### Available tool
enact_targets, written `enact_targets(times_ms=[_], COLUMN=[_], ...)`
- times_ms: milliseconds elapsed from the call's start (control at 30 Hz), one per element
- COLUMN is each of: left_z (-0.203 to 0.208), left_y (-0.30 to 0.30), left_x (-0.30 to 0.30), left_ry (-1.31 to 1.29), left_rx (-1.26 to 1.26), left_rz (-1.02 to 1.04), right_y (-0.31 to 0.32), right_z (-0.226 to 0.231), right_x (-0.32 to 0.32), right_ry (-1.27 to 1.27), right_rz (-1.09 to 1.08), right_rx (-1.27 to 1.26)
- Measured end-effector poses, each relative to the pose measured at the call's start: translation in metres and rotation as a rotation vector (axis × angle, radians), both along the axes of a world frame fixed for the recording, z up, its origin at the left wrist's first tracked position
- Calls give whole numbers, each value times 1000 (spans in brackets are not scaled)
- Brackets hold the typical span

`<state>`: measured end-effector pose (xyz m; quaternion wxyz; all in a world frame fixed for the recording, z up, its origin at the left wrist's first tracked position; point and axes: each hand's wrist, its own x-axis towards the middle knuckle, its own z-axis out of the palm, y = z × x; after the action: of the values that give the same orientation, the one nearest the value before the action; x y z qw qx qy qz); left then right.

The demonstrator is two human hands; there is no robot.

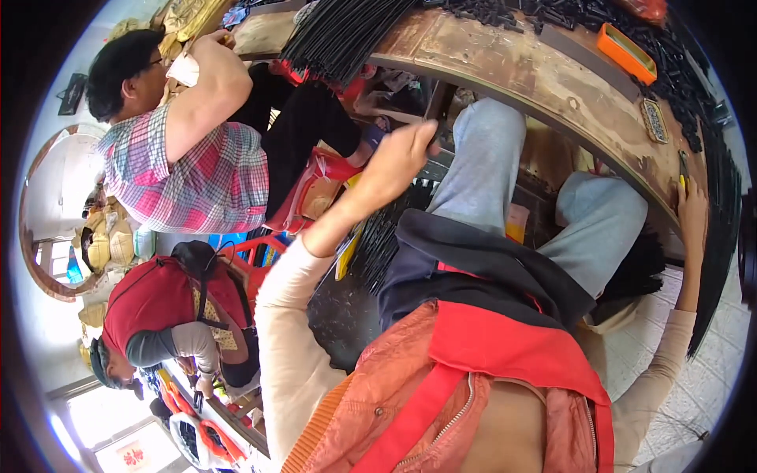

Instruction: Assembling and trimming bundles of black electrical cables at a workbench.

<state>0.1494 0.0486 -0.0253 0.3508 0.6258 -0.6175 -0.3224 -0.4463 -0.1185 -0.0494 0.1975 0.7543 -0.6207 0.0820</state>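
My left hand (394,165) is raised over the gap beside my left knee, its fingers curled together. A small dark bit shows at its fingertips, too little to name. Out at the right end of the workbench (505,59), my right hand (693,209) rests at the front edge with its fingers at the yellow handle of a small pair of pliers (683,168). Part of the handle is hidden by those fingers. Just beyond the pliers lies a small patterned oblong tin (654,121).
An orange tray (627,54) stands on the bench among many short black pieces (576,12). Long black rods (339,35) overhang the bench at the left. More rods (721,229) hang past its right end. Two people (193,158) work at my left, near a red stool (307,193).
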Motion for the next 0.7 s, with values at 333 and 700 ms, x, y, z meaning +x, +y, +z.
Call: enact_targets(times_ms=[333,700], left_z=[-348,-179], left_y=[34,-57], left_x=[107,27], left_ry=[-484,-815], left_rx=[35,382], left_rz=[-87,-416], right_y=[30,61], right_z=[10,26], right_x=[39,-109], right_ry=[-191,-101], right_rz=[279,-300], right_rx=[-294,-186])
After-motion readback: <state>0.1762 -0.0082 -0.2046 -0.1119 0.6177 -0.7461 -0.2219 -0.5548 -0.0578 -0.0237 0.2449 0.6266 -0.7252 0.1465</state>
